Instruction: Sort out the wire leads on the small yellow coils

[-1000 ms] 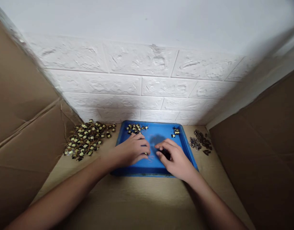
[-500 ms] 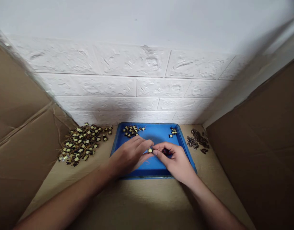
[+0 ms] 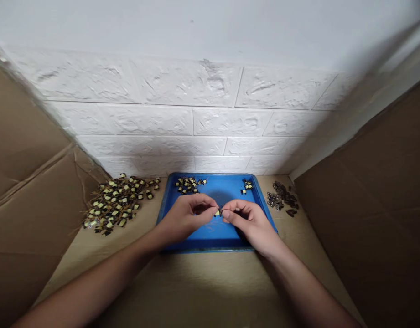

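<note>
Above the middle of the blue tray [image 3: 210, 249], my left hand [image 3: 189, 214] pinches a small coil [image 3: 217, 213] with a yellow band and dark ends between thumb and forefinger. My right hand [image 3: 249, 221] is closed in a pinch at the coil's right end, its fingertips almost touching those of my left. What lies between the right fingertips is too small to make out; it may be a thin lead of the coil. Thin reddish wire bits [image 3: 213, 232] lie on the tray floor below.
In the tray's back left corner sits a group of similar coils [image 3: 187, 184]; a smaller group [image 3: 246, 186] is at back right. A large coil pile [image 3: 116, 202] lies left of the tray, small dark and shiny parts [image 3: 281, 198] right. Cardboard walls [image 3: 374, 191] flank the table.
My left hand has turned, its thumb and forefinger now pinching the coil from the left. The dark red item seen in my right palm earlier no longer shows.
</note>
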The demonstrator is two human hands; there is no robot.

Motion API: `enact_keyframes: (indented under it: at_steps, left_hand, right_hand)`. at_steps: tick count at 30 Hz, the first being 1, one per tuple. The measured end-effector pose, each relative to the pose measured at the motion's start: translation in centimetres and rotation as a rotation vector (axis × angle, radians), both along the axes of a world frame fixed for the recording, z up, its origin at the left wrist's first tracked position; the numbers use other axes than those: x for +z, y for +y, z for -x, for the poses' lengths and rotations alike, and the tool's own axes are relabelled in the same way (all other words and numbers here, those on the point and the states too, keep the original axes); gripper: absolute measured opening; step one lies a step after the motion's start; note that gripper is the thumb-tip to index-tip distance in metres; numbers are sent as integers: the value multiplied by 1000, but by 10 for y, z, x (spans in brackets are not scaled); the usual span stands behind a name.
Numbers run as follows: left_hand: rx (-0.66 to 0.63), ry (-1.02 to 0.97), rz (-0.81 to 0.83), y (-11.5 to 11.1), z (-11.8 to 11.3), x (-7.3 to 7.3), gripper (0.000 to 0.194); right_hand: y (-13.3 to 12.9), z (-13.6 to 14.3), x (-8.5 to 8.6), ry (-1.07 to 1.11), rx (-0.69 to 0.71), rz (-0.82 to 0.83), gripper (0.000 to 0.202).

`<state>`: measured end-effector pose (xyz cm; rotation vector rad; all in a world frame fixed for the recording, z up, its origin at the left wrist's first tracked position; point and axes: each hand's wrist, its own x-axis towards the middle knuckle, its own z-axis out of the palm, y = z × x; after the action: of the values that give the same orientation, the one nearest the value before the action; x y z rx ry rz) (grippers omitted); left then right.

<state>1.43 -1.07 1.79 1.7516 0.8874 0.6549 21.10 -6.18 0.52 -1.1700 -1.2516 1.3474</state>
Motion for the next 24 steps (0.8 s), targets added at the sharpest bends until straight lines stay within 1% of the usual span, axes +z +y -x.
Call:
enact_keyframes:
  at_steps: [2, 4, 6, 10, 12, 15, 19, 24]
  left_hand:
    - [-26, -53, 134, 2, 1, 0, 21]
    - [-55, -73, 189, 4, 2, 0, 23]
    - [-78, -45, 166, 4, 4, 2, 26]
    - [-123, 125, 30, 0, 6, 8, 32]
    - [-171, 156, 18, -1, 5, 11, 34]
    - [-241, 114, 49, 0, 5, 11, 35]
    - [-296, 47, 91, 2, 8, 7, 36]
    - [-315, 6, 94, 2, 9, 5, 34]
  right_hand:
    - [1, 0, -1, 58, 27, 31, 21]
    - [1, 0, -3, 91, 28, 48, 20]
    - [1, 0, -4, 103, 4, 45, 20]
    - [0, 3, -5, 112, -17, 25, 19]
    - [-1, 3, -4, 122, -19, 30, 20]
    - [-1, 3, -4, 131, -23, 48, 21]
    - [-1, 2, -4, 125, -13, 55, 22]
    - [-2, 2, -2, 97, 20, 37, 24]
